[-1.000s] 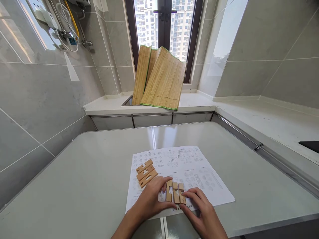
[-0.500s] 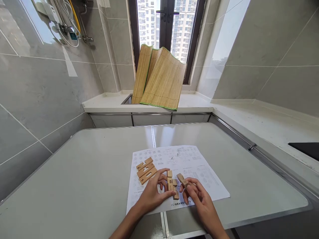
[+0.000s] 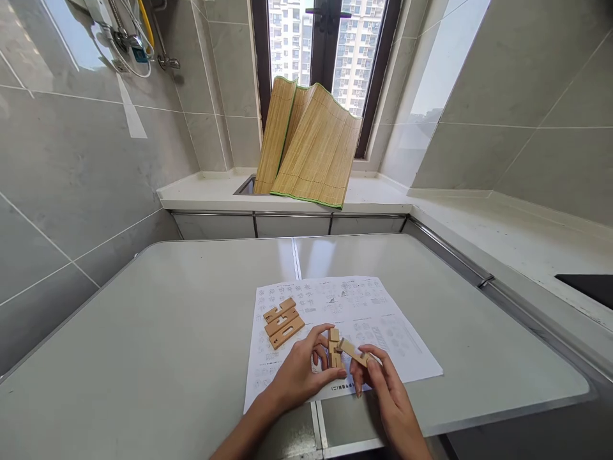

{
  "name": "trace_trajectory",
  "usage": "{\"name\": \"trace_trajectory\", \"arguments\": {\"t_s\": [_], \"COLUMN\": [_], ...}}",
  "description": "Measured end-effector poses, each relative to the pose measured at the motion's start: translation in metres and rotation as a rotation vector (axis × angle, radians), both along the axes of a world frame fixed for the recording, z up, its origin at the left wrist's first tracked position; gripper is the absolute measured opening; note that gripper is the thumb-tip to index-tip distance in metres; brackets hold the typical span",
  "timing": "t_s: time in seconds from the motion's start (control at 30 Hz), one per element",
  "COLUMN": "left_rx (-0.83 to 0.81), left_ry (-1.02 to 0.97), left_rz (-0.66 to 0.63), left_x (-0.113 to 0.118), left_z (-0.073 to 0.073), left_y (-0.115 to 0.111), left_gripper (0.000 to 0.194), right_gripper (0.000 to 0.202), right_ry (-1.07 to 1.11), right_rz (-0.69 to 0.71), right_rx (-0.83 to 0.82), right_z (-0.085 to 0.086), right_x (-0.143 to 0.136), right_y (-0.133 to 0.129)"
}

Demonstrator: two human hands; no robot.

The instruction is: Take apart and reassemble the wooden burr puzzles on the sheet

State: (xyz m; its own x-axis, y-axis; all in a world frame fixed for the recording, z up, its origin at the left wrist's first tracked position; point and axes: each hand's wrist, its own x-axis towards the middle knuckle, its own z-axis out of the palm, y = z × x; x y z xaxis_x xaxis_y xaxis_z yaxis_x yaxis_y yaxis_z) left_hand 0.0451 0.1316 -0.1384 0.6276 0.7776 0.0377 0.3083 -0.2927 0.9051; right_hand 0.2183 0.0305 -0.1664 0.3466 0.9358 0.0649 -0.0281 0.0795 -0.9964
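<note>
My left hand (image 3: pixel 302 372) is closed around an upright group of notched wooden puzzle blocks (image 3: pixel 334 348), pinched between thumb below and fingers above. In my right hand (image 3: pixel 389 390) a single notched wooden puzzle piece (image 3: pixel 353 350) is gripped by its right end between thumb and fingers. The piece's left end meets or overlaps the right side of the held blocks; whether they touch I cannot tell. To the left, several flat notched puzzle pieces (image 3: pixel 284 326) with numbers on them lie side by side on a printed sheet (image 3: pixel 397 338), apart from both hands.
The sheet lies on a pale folding table (image 3: pixel 191 319) with a seam down its middle. A white counter (image 3: pixel 488 217) runs along the back and right. On it, a folded bamboo mat (image 3: pixel 316 147) leans by the window. Tiled walls stand on both sides.
The piece in my right hand has tilted and come against or over the blocks in my left. Those blocks have turned, so the lower block seen earlier no longer shows. The view has shifted slightly.
</note>
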Motion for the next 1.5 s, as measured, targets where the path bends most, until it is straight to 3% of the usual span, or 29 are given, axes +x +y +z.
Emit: {"name": "trace_trajectory", "arguments": {"t_s": [0.13, 0.5, 0.97, 1.3, 1.5], "left_rx": [-0.016, -0.114, -0.171, -0.181, -0.145], "left_ry": [-0.022, -0.095, -0.138, -0.126, -0.132], "left_rz": [-0.02, -0.191, -0.198, -0.164, -0.183], "left_x": [0.0, 0.0, 0.0, 0.0, 0.002], "left_z": [0.001, 0.017, 0.019, 0.016, 0.02], "left_y": [-0.002, -0.009, -0.009, -0.008, -0.008], "left_gripper": [0.072, 0.072, 0.07, 0.074, 0.067], "right_gripper": [0.051, 0.041, 0.043, 0.045, 0.044], "right_ry": [0.0, -0.105, -0.131, -0.076, -0.085], "right_rz": [0.022, -0.006, -0.08, -0.055, -0.037], "right_rx": [-0.025, -0.043, -0.037, -0.094, -0.082], "right_z": [0.002, -0.005, -0.007, 0.003, 0.001], "right_x": [-0.001, 0.003, 0.0, -0.002, -0.001], "right_y": [-0.001, -0.001, 0.001, 0.002, 0.002]}}
